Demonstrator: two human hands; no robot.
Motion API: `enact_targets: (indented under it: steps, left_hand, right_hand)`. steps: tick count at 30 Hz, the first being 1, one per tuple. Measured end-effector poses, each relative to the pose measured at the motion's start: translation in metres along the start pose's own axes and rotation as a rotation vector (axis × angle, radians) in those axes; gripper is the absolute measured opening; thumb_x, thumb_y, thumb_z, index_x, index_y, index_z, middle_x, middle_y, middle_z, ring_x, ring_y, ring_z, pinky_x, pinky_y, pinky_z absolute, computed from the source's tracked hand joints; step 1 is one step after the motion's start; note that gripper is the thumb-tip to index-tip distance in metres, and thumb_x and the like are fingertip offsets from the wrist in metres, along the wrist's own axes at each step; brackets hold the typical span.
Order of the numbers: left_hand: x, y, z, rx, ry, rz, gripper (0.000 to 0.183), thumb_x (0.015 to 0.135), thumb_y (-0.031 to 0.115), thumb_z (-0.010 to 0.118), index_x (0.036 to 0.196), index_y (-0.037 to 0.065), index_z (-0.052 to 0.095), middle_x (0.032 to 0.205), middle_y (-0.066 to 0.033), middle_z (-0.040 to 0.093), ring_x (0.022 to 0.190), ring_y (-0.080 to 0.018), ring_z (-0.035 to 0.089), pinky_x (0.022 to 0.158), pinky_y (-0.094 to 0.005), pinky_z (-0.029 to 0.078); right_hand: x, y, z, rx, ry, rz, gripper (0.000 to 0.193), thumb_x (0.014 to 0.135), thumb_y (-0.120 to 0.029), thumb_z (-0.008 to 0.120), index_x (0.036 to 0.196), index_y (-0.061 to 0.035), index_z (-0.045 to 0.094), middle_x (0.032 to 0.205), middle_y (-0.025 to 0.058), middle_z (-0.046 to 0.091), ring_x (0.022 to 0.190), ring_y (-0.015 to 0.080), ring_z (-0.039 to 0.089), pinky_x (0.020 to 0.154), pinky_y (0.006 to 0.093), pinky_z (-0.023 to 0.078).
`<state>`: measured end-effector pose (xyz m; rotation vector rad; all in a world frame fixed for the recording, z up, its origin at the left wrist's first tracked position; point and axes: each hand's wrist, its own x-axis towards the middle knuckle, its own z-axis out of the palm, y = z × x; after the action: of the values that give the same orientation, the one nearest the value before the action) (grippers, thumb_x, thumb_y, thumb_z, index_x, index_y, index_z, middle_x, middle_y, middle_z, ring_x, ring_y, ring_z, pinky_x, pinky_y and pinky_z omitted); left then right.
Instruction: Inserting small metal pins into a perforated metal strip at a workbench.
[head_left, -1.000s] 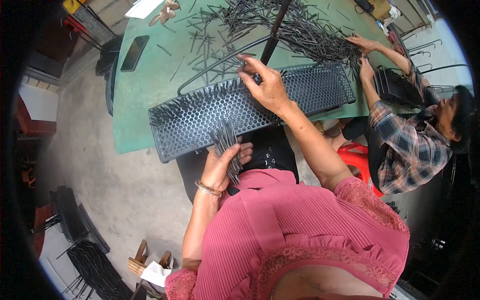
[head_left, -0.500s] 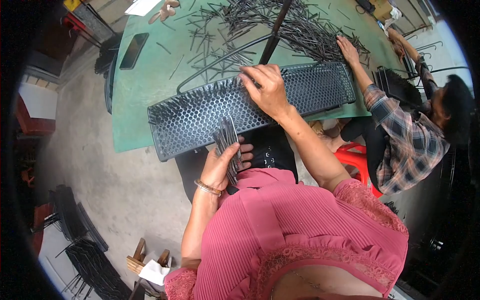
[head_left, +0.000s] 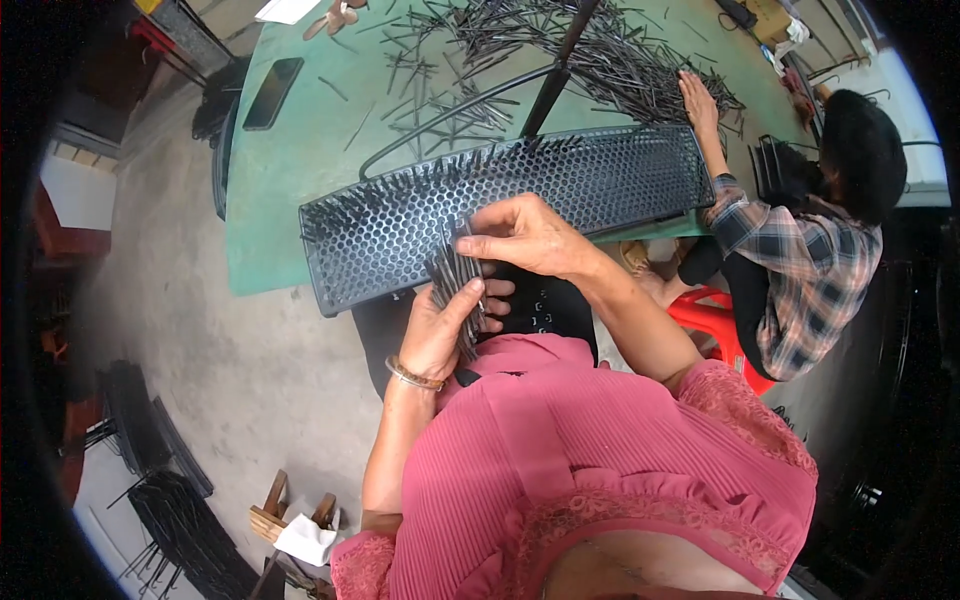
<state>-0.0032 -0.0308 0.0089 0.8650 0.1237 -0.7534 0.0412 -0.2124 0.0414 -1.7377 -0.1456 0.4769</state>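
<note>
the left hand [head_left: 435, 320] clasps a bundle of thin dark sticks [head_left: 452, 268] by the near edge of a holed black tray [head_left: 375, 240], while the right hand's [head_left: 530, 240] thumb and fingertips meet its far end, any pinch impossible to confirm. the sticks look light, stiff and apt to slide, best taken singly by far tips; beyond lies a green table [head_left: 275, 190].
</note>
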Motion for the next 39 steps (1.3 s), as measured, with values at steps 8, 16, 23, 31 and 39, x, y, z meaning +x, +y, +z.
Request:
enact_targets:
  steps: [8, 16, 23, 31, 39]
  left_hand:
    - [0.0, -0.009, -0.005, -0.029, 0.105, -0.054, 0.036, 0.092, 0.02, 0.057, 0.118, -0.003, 0.051, 0.106, -0.0191, 0.063, 0.082, -0.0192, 0.064, 0.063, -0.0282, 0.055]
    - [0.008, -0.018, -0.012, -0.096, 0.062, -0.101, 0.036, 0.09, 0.016, 0.058, 0.117, -0.007, 0.048, 0.1, -0.0211, 0.063, 0.076, -0.0181, 0.063, 0.064, -0.028, 0.054]
    - [0.007, -0.013, -0.015, -0.073, 0.125, -0.098, 0.033, 0.09, 0.013, 0.056, 0.116, -0.005, 0.049, 0.101, -0.0213, 0.064, 0.083, -0.0255, 0.066, 0.068, -0.0337, 0.056]
    - [0.01, -0.008, -0.019, -0.115, 0.128, -0.123, 0.033, 0.091, 0.013, 0.055, 0.118, -0.004, 0.047, 0.1, -0.02, 0.064, 0.084, -0.0273, 0.066, 0.069, -0.0346, 0.057]
    - [0.01, -0.005, -0.022, -0.111, 0.135, -0.121, 0.034, 0.09, 0.013, 0.057, 0.116, -0.006, 0.047, 0.1, -0.0223, 0.063, 0.085, -0.0295, 0.066, 0.069, -0.0353, 0.058]
  right_hand:
    - [0.003, 0.005, -0.013, 0.131, 0.288, -0.181, 0.022, 0.085, -0.011, 0.066, 0.101, 0.0032, 0.064, 0.082, 0.0008, 0.064, 0.077, 0.006, 0.058, 0.068, 0.0213, 0.048]
    - [0.041, 0.009, -0.024, -0.335, 0.594, -0.56, 0.023, 0.082, -0.011, 0.067, 0.103, -0.0021, 0.064, 0.083, 0.0092, 0.068, 0.073, 0.0134, 0.065, 0.067, 0.0267, 0.05]
    - [0.049, 0.01, -0.03, -0.513, 0.537, -0.651, 0.022, 0.082, -0.014, 0.065, 0.101, -0.0018, 0.064, 0.09, 0.0132, 0.067, 0.083, 0.0267, 0.065, 0.073, 0.0349, 0.05]
    - [0.064, 0.019, -0.046, -0.528, 0.459, -0.665, 0.021, 0.081, -0.015, 0.066, 0.099, -0.0051, 0.066, 0.091, 0.008, 0.068, 0.08, 0.0219, 0.064, 0.077, 0.0325, 0.044]
    - [0.066, 0.012, -0.055, -0.5, 0.359, -0.569, 0.019, 0.082, -0.011, 0.065, 0.099, -0.0034, 0.066, 0.089, 0.0045, 0.07, 0.084, 0.0179, 0.063, 0.081, 0.0304, 0.044]
